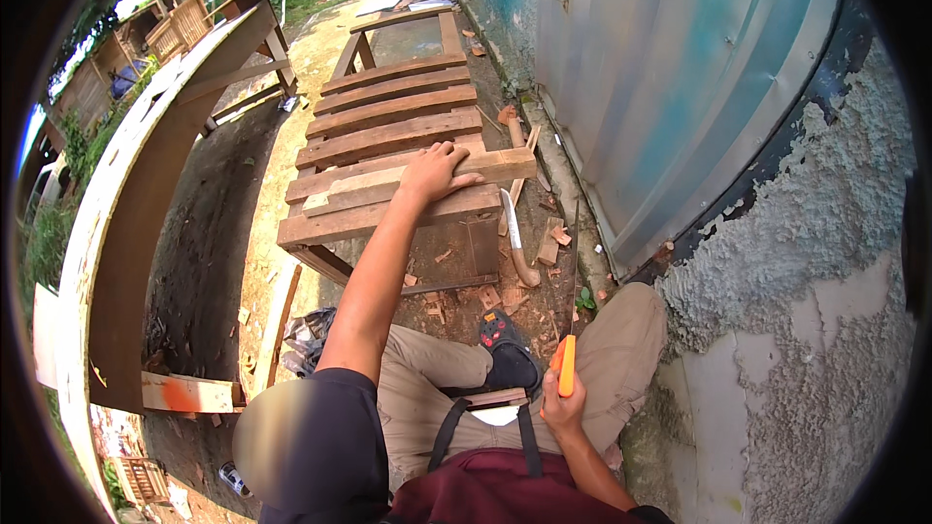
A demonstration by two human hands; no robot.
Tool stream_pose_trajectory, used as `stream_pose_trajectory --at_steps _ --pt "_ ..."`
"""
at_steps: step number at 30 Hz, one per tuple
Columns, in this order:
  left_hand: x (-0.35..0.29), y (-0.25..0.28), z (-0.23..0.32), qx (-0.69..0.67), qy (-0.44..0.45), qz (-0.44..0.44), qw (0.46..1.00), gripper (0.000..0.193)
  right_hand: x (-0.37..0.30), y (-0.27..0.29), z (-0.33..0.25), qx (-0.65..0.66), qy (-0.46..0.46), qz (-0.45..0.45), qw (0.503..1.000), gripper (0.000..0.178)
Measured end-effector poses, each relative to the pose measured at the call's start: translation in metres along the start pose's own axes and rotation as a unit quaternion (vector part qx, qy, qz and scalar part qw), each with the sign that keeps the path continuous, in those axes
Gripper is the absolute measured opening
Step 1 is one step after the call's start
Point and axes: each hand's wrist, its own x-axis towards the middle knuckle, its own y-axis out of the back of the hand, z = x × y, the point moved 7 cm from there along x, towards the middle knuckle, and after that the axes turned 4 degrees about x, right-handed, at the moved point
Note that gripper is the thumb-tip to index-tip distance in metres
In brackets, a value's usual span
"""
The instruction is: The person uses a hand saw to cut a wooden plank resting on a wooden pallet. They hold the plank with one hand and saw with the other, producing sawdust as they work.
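My left hand [437, 173] grips a length of wood [364, 184] from above, fingers over its far side and thumb along the near side. That piece lies across the slatted wooden bench [393, 107], its right end jutting past the bench's edge. Low on the right, my right hand [563, 403] is closed around the orange handle of a handsaw [568, 364]. The saw's thin blade points away from me, seen nearly edge-on, and is apart from the wood. Just right of the bench, a machete [515, 233] with a wooden handle leans or lies; which one I cannot tell.
A hammer-like wooden tool [510, 121] lies beyond the machete. Offcuts [550, 241] and chips litter the ground near my sandalled foot [505, 340]. A corrugated metal sheet [670, 68] and a rough wall [825, 223] stand close on the right. A large wooden table [184, 175] stands left.
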Motion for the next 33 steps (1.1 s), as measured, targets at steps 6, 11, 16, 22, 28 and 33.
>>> stream_pose_trajectory --at_steps 6,11,16,22,28,33 --pt "-0.001 -0.001 -0.003 0.007 0.053 -0.011 0.999 0.085 0.012 0.001 -0.021 0.1 -0.071 -0.012 0.992 0.034" --pt "-0.006 -0.001 -0.004 0.008 0.09 0.003 0.996 0.086 0.037 -0.021 -0.135 -0.038 0.053 -0.024 0.998 0.032" --pt "-0.007 0.005 0.0 0.007 0.121 -0.007 0.993 0.09 0.061 -0.033 -0.18 0.023 0.04 -0.074 0.996 0.049" --pt "-0.005 0.011 0.003 -0.01 0.152 -0.024 0.988 0.093 0.081 -0.043 -0.173 0.035 0.05 -0.057 0.997 0.055" --pt "-0.004 0.009 -0.002 0.004 0.146 -0.028 0.989 0.106 0.085 -0.058 -0.179 0.063 -0.037 -0.033 0.997 0.035" --pt "-0.003 0.002 -0.004 -0.002 0.133 -0.001 0.991 0.106 0.078 -0.052 -0.2 -0.065 -0.001 -0.021 0.998 0.039"
